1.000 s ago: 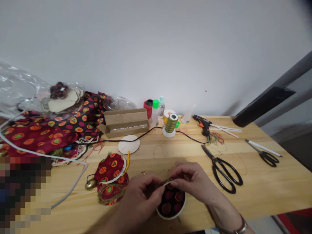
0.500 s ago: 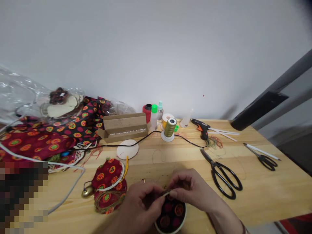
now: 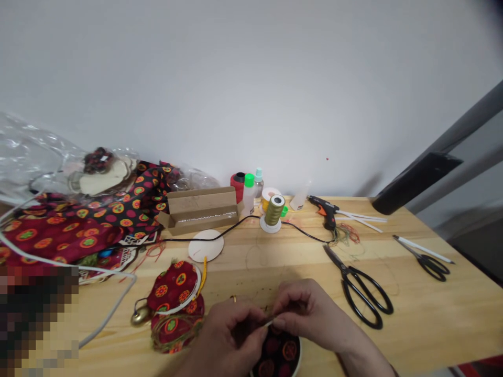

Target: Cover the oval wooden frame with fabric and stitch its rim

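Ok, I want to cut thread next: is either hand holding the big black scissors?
No, the big black scissors lie on the table; the left hand and right hand pinch a fabric-covered disc.

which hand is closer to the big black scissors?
Right. The right hand sits just left of the big black scissors; the left hand is farther left, beyond the fabric disc both pinch.

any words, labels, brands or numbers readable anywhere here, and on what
None can be read.
cardboard box: faint marks on its flap, too blurred to read.
green-capped bottle: any label too small to read.
fabric disc pinched by the left hand and right hand: printed circles only, no writing.
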The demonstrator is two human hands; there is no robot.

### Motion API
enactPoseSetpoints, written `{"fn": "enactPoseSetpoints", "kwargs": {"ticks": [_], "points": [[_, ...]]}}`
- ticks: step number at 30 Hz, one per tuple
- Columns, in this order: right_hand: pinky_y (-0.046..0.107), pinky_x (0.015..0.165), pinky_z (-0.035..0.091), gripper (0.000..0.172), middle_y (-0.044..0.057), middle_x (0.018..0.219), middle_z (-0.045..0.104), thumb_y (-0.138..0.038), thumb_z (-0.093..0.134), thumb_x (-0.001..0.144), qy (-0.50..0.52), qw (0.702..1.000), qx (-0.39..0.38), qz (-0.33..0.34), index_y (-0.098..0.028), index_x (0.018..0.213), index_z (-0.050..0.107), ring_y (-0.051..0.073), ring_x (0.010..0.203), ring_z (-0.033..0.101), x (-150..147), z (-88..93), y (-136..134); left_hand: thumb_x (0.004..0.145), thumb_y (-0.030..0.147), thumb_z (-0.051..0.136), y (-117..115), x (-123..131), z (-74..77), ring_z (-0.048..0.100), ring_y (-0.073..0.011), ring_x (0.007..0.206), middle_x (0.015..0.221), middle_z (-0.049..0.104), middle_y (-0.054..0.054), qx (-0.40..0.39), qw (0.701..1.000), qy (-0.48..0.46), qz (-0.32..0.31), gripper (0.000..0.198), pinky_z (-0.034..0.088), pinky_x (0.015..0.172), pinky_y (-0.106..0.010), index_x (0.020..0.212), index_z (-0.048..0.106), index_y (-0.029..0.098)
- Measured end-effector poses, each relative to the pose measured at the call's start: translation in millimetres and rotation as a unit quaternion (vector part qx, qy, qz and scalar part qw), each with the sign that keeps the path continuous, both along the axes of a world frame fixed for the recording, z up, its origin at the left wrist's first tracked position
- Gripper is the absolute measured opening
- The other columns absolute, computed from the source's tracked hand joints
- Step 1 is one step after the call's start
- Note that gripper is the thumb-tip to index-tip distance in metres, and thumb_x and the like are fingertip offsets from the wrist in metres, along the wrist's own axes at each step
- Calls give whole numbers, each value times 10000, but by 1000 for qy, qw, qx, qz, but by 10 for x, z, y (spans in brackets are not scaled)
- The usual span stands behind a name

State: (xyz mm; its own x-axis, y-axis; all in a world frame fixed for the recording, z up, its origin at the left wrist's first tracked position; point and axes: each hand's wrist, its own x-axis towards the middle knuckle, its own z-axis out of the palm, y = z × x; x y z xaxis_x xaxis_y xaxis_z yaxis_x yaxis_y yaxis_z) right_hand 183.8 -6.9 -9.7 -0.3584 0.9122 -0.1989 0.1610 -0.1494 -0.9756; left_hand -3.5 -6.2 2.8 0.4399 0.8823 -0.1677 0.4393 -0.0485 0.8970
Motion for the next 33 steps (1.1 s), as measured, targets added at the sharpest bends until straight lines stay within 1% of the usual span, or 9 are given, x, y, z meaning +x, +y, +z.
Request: {"fn": "enactPoseSetpoints", "kwargs": {"ticks": [5, 14, 17, 20, 22, 25, 27, 30, 33], "points": [[200, 506, 374, 124, 3, 631, 596, -273, 697, 681, 5, 1000, -5, -11, -149, 680, 698, 101, 569, 501, -11, 27, -5, 699, 243, 558, 2, 16, 21, 597, -157, 598, 606, 674, -23, -13, 999, -3, 31, 162, 435, 548, -203, 653, 701, 180], [191, 509, 353, 134, -12, 608, 569, -261, 695, 686, 11, 999, -22, -34, -128, 679, 681, 88, 562, 480, -23, -32, -7, 713, 262, 571, 26, -6, -26, 600, -169, 626, 625, 666, -23, -8, 999, 6, 33, 154, 446, 579, -215, 693, 699, 180], [189, 502, 339, 144, -17, 596, 549, -259, 702, 676, 15, 999, -18, -47, -120, 661, 667, 85, 560, 465, -31, -19, -1, 728, 272, 581, 39, -25, -36, 605, -170, 650, 659, 678, -26, -26, 999, -25, 35, 156, 456, 599, -216, 726, 707, 181], [191, 490, 335, 165, -17, 582, 548, -273, 705, 671, 24, 997, -15, -67, -118, 647, 653, 86, 550, 463, -31, -7, 11, 759, 302, 581, 55, -42, -58, 627, -179, 735, 762, 709, -33, -70, 993, -87, 27, 184, 473, 653, -220, 819, 718, 195], [194, 489, 348, 186, -10, 580, 571, -297, 704, 673, 34, 996, -18, -81, -121, 650, 650, 88, 538, 478, -26, -7, 23, 772, 338, 580, 64, -49, -86, 636, -191, 786, 824, 720, -41, -104, 985, -136, 36, 220, 483, 688, -235, 879, 714, 200], [191, 483, 362, 215, -10, 563, 591, -330, 708, 667, 49, 991, -19, -120, -125, 647, 647, 84, 510, 487, -21, -20, 51, 767, 374, 595, 81, -51, -129, 641, -220, 858, 902, 727, -56, -160, 963, -206, 61, 273, 497, 743, -279, 948, 701, 200], [188, 475, 362, 234, -18, 538, 587, -348, 717, 655, 62, 985, -14, -162, -127, 634, 644, 78, 487, 478, -28, -31, 70, 746, 362, 628, 95, -47, -141, 638, -230, 897, 952, 725, -54, -188, 952, -236, 59, 291, 495, 785, -303, 984, 694, 209], [202, 490, 386, 258, -10, 537, 606, -375, 727, 640, 83, 972, -6, -219, -131, 626, 646, 89, 492, 498, -59, -34, 84, 709, 315, 678, 113, -39, -127, 642, -220, 901, 951, 729, -38, -194, 948, -248, 54, 292, 489, 812, -297, 985, 700, 221], [211, 501, 400, 268, 0, 548, 620, -387, 731, 636, 97, 963, 0, -250, -133, 620, 646, 100, 507, 515, -100, -11, 77, 694, 316, 692, 122, -33, -105, 646, -220, 889, 909, 739, -38, -199, 945, -249, 73, 285, 493, 803, -291, 957, 712, 208]]}}
